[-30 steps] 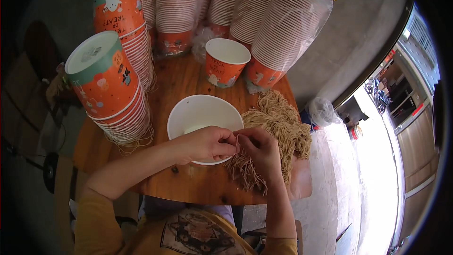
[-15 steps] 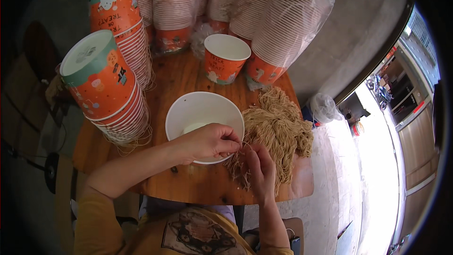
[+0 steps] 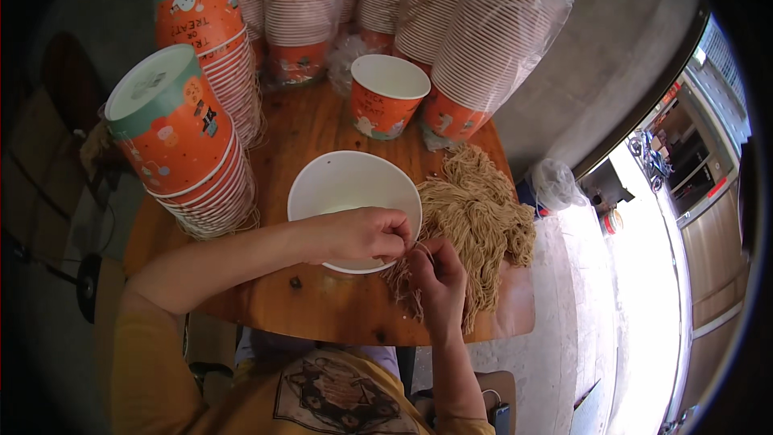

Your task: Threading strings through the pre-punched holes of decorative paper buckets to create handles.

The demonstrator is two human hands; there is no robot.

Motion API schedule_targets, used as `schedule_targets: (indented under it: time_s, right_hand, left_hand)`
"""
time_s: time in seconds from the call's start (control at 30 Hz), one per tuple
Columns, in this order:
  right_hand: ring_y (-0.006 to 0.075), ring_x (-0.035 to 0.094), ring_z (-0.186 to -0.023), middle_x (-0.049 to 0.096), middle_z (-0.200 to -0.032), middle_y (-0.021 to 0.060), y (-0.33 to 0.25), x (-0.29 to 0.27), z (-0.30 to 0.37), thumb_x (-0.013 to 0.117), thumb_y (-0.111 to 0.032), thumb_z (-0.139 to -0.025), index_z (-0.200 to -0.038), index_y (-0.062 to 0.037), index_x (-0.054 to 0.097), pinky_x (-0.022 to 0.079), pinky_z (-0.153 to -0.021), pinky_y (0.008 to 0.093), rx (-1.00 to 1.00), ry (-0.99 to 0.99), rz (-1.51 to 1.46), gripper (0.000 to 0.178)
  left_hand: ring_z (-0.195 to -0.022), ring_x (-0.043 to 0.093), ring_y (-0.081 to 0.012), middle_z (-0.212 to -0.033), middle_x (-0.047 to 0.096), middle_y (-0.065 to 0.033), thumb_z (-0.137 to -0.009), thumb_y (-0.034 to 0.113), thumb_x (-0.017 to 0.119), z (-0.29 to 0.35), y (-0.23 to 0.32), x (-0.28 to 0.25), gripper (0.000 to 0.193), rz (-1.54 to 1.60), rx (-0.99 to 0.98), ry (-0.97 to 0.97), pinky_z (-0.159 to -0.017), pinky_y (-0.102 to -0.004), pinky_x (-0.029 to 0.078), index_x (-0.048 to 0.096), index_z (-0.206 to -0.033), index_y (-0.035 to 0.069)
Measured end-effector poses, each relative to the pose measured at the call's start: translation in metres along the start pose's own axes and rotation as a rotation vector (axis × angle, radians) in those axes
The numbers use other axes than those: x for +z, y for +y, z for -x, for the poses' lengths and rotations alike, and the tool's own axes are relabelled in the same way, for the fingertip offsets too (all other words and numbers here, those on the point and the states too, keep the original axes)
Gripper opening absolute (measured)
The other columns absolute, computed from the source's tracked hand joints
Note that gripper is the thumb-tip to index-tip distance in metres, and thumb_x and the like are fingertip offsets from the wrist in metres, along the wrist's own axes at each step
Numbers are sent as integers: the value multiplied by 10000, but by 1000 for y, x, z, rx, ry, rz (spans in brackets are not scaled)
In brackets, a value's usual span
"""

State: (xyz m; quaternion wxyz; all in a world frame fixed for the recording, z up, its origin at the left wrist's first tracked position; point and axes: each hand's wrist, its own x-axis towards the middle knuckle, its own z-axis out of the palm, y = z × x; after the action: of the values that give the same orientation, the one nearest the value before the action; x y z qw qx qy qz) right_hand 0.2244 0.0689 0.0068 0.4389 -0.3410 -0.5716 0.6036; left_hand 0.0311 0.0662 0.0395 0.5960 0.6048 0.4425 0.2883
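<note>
A paper bucket (image 3: 346, 179) with a white inside stands on the table in front of me, its mouth facing up. My left hand (image 3: 366, 235) reaches across its near part, fingers pinched at the right rim. Just beside it, my right hand (image 3: 439, 275) is closed too, thumb and fingers pressed together. Between the two hands runs a thin beige string (image 3: 419, 246), partly hidden by my fingers. Close on the right lies a loose heap of beige strings (image 3: 479, 217), some ends trailing under my right hand.
Upside-down stacks of orange and green paper buckets (image 3: 173, 133) rise at the left, strings hanging from them. Tall plastic-wrapped bucket stacks (image 3: 491, 40) line the back. One upright orange bucket (image 3: 386, 113) stands before them. The wooden table's (image 3: 274, 294) near edge curves toward me.
My left elbow has swung outward to the left, and my left wrist is bent more. Both hands stay close together at the bucket's right rim. The view has shifted slightly.
</note>
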Motion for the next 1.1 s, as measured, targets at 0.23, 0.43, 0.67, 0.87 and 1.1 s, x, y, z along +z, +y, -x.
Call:
schedule_targets:
  time_s: [0.23,0.43,0.67,0.87,1.1]
  right_hand:
    - [15,441,-645,531,-743,-60,6,17,11,656,-51,-893,-862,-48,543,377,-582,170,-75,113,-44,118]
    - [32,397,-548,507,-661,-55,3,25,12,713,-98,-858,-863,-35,583,357,-495,194,-368,193,520,145]
    - [63,477,-505,533,-674,1,4,-2,11,544,-161,-972,-978,-66,569,402,-437,200,113,42,-222,98]
    - [74,506,-493,562,-722,32,-5,-4,4,502,-153,-984,-1120,-41,504,397,-399,185,-6,5,-261,176]
    - [8,394,-548,477,-658,-68,5,2,-4,619,-64,-920,-1080,-29,620,328,-493,172,-194,55,269,164]
  left_hand:
    - [-835,524,-73,-901,561,3,-864,129,564,-5,14,4,136,394,-263,38,-676,-233,414,579,-979,58]
    - [-819,548,-92,-967,568,-14,-871,109,584,0,16,6,137,467,-272,102,-693,-232,437,576,-992,47]
    - [-784,585,-128,-905,596,-53,-844,18,607,3,8,1,167,441,-134,54,-723,-252,494,565,-1005,1]
    - [-787,574,-143,-892,580,-68,-875,26,570,7,5,11,166,-91,188,167,-706,-287,487,493,-1022,12]
    - [-814,604,-255,-889,560,-127,-864,-11,568,11,8,27,229,-816,641,488,-686,-364,487,439,-1043,51]
